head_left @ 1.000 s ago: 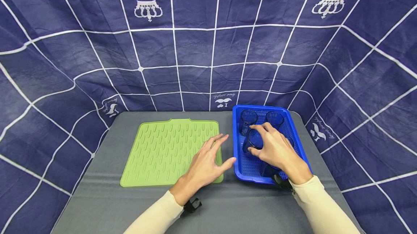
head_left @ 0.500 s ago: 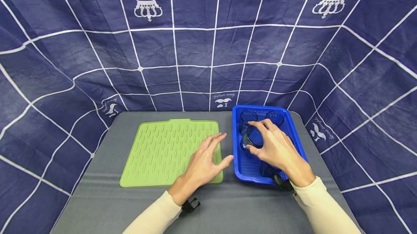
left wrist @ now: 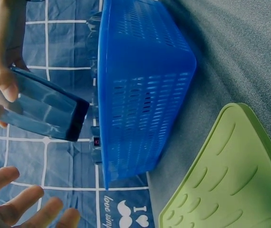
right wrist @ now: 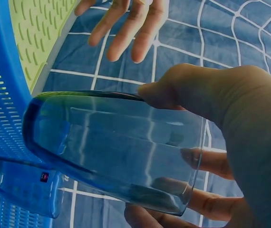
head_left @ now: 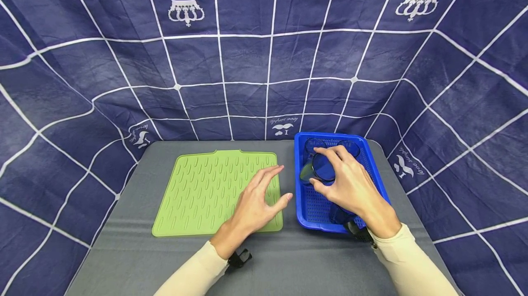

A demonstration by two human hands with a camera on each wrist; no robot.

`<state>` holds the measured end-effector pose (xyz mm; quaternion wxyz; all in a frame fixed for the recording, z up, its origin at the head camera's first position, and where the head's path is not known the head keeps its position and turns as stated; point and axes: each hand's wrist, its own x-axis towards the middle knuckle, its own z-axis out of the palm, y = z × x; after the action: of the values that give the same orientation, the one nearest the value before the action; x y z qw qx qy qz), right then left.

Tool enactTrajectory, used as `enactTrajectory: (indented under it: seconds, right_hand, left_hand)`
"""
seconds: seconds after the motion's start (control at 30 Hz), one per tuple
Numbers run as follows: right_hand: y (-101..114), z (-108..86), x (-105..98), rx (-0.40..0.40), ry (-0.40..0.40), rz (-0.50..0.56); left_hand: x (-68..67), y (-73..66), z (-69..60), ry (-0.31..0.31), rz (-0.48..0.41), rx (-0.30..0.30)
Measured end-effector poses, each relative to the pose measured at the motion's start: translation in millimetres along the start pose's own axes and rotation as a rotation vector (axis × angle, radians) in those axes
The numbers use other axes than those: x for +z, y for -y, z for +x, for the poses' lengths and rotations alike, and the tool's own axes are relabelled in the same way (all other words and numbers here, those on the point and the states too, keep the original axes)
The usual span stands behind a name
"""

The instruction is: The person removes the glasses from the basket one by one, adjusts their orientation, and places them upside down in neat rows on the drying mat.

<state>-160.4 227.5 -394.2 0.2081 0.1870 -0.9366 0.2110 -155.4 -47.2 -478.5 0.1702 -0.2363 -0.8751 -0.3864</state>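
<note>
Right hand [head_left: 354, 186]: pinches tilted glass tumbler [right wrist: 116, 142] above blue basket [head_left: 313, 206], 4 o'clock in head view.
Left hand [head_left: 255, 204]: spread, near green mat [head_left: 206, 190].
Cloth backdrop [head_left: 243, 60]: upside-down "love simple" at 11 and 1 o'clock.

You have before you at least four glasses [head_left: 323, 167], one basket [head_left: 300, 195], one mat [head_left: 218, 190].
One glass is in your right hand [head_left: 350, 181], two are in the far part of the basket, one in the near part; your hand hides some area. With your left hand [head_left: 255, 204], the hands are two.
</note>
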Motion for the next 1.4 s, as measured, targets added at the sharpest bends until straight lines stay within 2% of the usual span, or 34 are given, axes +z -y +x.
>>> enactTrajectory:
  seconds: [0.5,0.8,1.13,1.4]
  right_hand:
    - [4.8,-0.6,2.2,-0.046,-0.11,0.063]
    - [7.4,-1.9,7.2,-0.058,-0.143,0.104]
    - [12.1,-3.2,10.3,-0.023,-0.16,0.182]
    - [15.8,-4.1,11.3,0.026,-0.146,0.297]
  left_hand:
    - [-5.4,1.6,4.1,-0.008,-0.063,-0.001]
    - [-7.4,2.4,6.7,-0.08,-0.137,0.051]
    - [-8.1,4.1,8.6,-0.085,-0.163,0.046]
    - [-7.1,6.9,10.4,-0.098,-0.148,0.056]
